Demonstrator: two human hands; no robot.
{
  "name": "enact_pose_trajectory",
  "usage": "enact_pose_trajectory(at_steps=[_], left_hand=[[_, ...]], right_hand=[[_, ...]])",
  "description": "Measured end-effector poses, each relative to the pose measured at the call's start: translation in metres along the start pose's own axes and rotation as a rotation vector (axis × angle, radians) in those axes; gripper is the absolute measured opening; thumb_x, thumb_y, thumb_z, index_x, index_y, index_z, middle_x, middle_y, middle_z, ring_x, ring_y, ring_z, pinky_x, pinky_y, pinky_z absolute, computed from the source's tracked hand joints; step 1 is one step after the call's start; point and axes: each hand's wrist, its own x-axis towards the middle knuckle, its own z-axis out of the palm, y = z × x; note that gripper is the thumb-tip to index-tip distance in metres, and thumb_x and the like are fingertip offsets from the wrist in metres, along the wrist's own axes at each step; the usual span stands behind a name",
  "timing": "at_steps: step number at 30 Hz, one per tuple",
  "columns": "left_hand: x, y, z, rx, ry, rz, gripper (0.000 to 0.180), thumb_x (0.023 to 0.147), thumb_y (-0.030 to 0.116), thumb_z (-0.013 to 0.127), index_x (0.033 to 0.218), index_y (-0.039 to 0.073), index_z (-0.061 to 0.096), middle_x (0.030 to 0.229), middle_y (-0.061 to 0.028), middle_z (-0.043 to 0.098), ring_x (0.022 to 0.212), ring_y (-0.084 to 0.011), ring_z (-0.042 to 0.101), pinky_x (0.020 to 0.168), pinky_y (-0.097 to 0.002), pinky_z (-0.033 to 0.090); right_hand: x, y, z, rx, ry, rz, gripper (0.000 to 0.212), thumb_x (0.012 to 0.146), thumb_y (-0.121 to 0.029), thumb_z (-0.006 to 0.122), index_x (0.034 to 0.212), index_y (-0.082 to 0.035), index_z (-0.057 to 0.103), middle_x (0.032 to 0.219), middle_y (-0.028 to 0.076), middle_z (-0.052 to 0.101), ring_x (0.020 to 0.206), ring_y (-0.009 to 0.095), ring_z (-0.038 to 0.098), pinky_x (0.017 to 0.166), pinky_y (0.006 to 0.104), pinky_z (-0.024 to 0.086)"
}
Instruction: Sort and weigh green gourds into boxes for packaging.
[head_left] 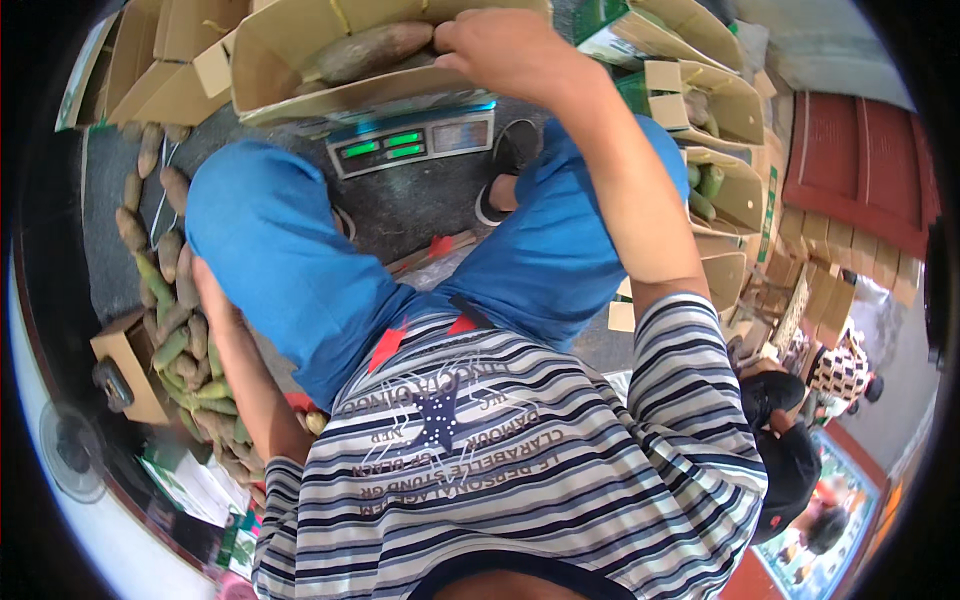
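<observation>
My right hand (505,50) reaches over the long open carton (290,100) in front of me. Its fingers are bent and closed at the right end of a long brown, rough-skinned vegetable (375,52) lying in the carton. More of the same brown produce shows partly under it. Below the carton, a digital scale (410,140) has green lit displays. My left hand (208,285) hangs outside my left knee, beside a heap of brown and green long vegetables (185,350). The knee and the viewing angle hide most of its fingers.
Open cartons (715,190) with green vegetables line the right side. More empty-looking cartons (165,60) stand at the far left. A fan (75,450) and a small box (130,370) are left of the heap. Another person (785,460) sits at the right.
</observation>
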Motion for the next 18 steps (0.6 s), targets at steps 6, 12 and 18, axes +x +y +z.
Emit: enact_pose_trajectory(at_steps=[6,12,18], left_hand=[[-0.027,0.110,0.023,0.070,-0.331,0.617,0.053,0.088,0.035,0.049,0.125,-0.002,0.044,0.131,-0.0162,0.043,0.125,-0.0265,0.037,0.105,-0.0388,0.024],[-0.059,0.131,0.057,0.785,-0.024,0.923,0.051,0.083,0.022,0.060,0.128,0.004,0.043,0.130,-0.0193,0.041,0.121,-0.0339,0.038,0.102,-0.0416,0.028],[-0.056,0.135,0.057,0.815,-0.010,0.907,0.050,0.085,0.024,0.059,0.127,0.004,0.044,0.127,-0.0193,0.043,0.119,-0.0336,0.040,0.100,-0.0411,0.030]], right_hand=[[-0.004,0.001,0.006,-0.038,-0.151,0.045,0.023,0.083,-0.028,0.057,0.090,-0.006,0.061,0.080,0.013,0.063,0.080,0.031,0.062,0.067,0.0418,0.048],[0.004,-0.005,0.007,-0.013,-0.106,0.018,0.025,0.080,-0.026,0.060,0.090,-0.004,0.063,0.080,0.014,0.065,0.078,0.033,0.063,0.066,0.0415,0.050],[0.013,-0.014,0.002,0.001,-0.231,0.038,0.021,0.076,-0.016,0.057,0.091,-0.007,0.069,0.093,0.010,0.066,0.086,0.027,0.064,0.069,0.0409,0.050]])
